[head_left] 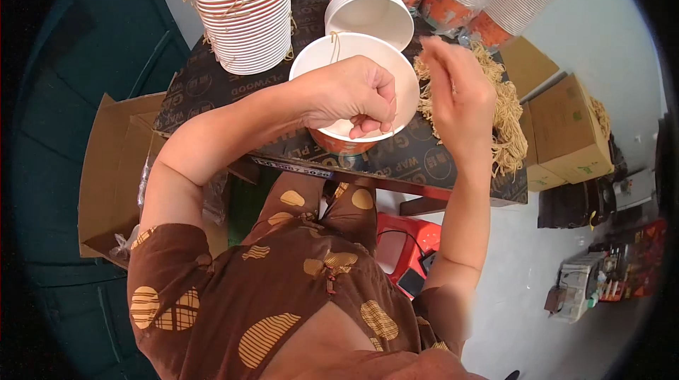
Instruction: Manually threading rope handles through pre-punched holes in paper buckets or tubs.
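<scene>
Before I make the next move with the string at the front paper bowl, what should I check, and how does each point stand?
1. Front paper bowl upright on the dark board: ok.
2. Left hand over the bowl's near rim, fingers curled as if pinching: ok.
3. String actually gripped in the left hand: cannot tell, too thin to see.
4. Right hand raised beside the bowl, fingers loose; what it holds: cannot tell.
5. Loose straw strings lie within reach, right of the bowl: ok.
6. Second bowl tilts against the front one: not ok if it should stay clear.
</scene>
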`<act>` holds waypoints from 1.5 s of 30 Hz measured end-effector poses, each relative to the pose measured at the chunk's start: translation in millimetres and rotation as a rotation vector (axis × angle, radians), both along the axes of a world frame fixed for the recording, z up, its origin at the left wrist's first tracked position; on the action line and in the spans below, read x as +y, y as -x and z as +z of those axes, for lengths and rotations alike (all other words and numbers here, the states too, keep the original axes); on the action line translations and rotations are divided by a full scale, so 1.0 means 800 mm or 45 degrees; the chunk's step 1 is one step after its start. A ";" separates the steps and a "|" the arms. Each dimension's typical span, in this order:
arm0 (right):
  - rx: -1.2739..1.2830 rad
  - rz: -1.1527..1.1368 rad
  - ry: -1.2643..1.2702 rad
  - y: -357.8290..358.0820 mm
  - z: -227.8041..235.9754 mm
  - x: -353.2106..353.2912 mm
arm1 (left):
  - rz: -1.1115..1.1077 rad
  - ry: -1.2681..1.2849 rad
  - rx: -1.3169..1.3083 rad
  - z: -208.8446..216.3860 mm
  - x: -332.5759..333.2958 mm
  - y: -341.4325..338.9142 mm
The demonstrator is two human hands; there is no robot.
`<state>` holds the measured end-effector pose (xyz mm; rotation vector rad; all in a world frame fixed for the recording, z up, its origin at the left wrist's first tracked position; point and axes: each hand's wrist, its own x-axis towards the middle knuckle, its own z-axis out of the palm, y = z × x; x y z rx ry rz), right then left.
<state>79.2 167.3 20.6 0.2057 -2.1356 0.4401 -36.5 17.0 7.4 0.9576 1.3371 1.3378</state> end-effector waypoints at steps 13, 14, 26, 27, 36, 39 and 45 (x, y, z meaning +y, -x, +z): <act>-0.334 0.121 0.198 -0.042 -0.039 -0.012 | -0.041 -0.040 0.026 0.000 -0.001 0.002; -0.334 0.122 0.200 -0.040 -0.039 -0.015 | -0.041 -0.039 0.026 -0.001 0.000 0.002; -0.154 -0.005 0.219 -0.040 -0.050 -0.038 | -0.017 -0.040 0.055 -0.002 0.002 0.005; -0.112 -0.014 0.201 -0.040 -0.053 -0.040 | -0.016 -0.042 0.057 -0.003 0.002 0.006; 0.095 -0.058 -0.054 -0.037 -0.068 -0.046 | 0.000 -0.029 0.028 -0.011 0.008 0.009; 0.094 -0.008 -0.041 -0.038 -0.068 -0.043 | -0.014 -0.040 0.061 -0.008 0.006 0.009; -0.006 -0.052 0.160 -0.038 -0.067 -0.032 | -0.025 -0.093 0.149 -0.006 0.006 0.006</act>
